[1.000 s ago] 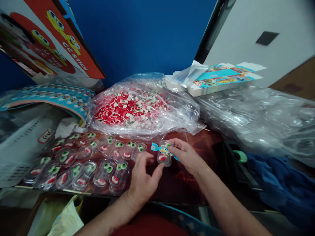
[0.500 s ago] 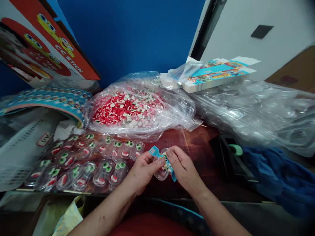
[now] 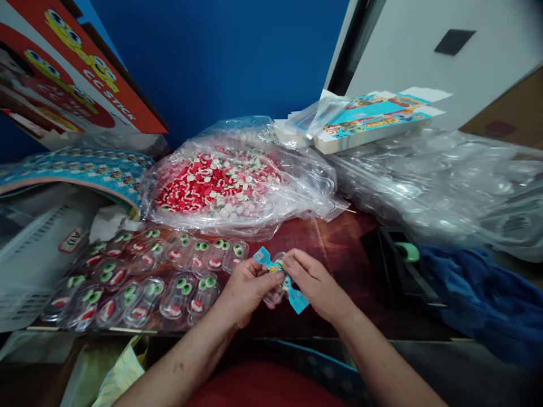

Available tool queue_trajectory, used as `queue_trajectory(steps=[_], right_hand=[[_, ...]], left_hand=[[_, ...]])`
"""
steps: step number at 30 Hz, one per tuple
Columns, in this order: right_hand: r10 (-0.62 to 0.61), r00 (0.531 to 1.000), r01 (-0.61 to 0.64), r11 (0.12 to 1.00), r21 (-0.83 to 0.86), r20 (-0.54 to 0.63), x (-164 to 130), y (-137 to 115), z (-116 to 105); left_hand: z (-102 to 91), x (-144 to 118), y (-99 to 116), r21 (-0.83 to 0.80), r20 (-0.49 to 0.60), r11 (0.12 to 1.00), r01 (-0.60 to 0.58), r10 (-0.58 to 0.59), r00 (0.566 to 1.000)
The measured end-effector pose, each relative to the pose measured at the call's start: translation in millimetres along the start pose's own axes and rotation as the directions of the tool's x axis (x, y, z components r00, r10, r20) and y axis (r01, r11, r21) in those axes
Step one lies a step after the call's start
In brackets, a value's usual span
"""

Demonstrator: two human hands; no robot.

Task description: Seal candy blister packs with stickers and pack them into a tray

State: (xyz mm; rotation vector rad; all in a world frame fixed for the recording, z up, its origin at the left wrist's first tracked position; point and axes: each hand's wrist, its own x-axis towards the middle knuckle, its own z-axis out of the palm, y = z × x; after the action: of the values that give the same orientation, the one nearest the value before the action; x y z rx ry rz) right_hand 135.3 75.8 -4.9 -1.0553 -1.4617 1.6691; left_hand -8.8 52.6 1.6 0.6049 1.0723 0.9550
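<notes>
Both hands meet over the table in front of me, around a small clear plastic case (image 3: 275,298) with a blue printed label (image 3: 298,301) across it. My left hand (image 3: 248,288) pinches the label and case between thumb and fingers. From the other side, my right hand (image 3: 316,282) has its fingers closed at the case's upper edge, by the label. The fingers partly hide the case, and its contents are hard to make out. Left of my hands lie rows of clear cases (image 3: 139,305) holding green-eyed and red-and-white mouth-shaped pieces.
Behind the hands lies a big clear bag (image 3: 292,198) of red and white pieces. A label sheet (image 3: 80,164) curves over a white basket (image 3: 38,265) at left. At right are a black tape dispenser (image 3: 388,271), blue cloth (image 3: 479,299), bagged clear plastic shells (image 3: 424,175) and printed cartons (image 3: 377,121).
The blue label now lies turned more outward, with its lower end showing in full below my right fingers. My right hand has shifted slightly up along the case.
</notes>
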Motion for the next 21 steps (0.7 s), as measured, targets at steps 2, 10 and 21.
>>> queue_trajectory(steps=[2,10,21], right_hand=[[0.033,0.996,-0.042,0.995,0.093,0.088,-1.4,1.5,-2.9],[-0.041,0.979,0.013,0.991,0.137,0.202,-6.5,2.6,-10.8],[-0.358,0.804,0.074,0.852,-0.518,-0.475,-10.4,-5.2,-5.2]], left_hand=[[-0.4,0.4,-0.1,-0.004,-0.054,1.000,-0.015,0.014,0.998],[-2.3,-3.1,2.9,-0.106,0.009,0.994,-0.006,0.007,1.000],[7.5,2.6,-3.4,-0.270,-0.280,0.955,-0.121,0.042,0.959]])
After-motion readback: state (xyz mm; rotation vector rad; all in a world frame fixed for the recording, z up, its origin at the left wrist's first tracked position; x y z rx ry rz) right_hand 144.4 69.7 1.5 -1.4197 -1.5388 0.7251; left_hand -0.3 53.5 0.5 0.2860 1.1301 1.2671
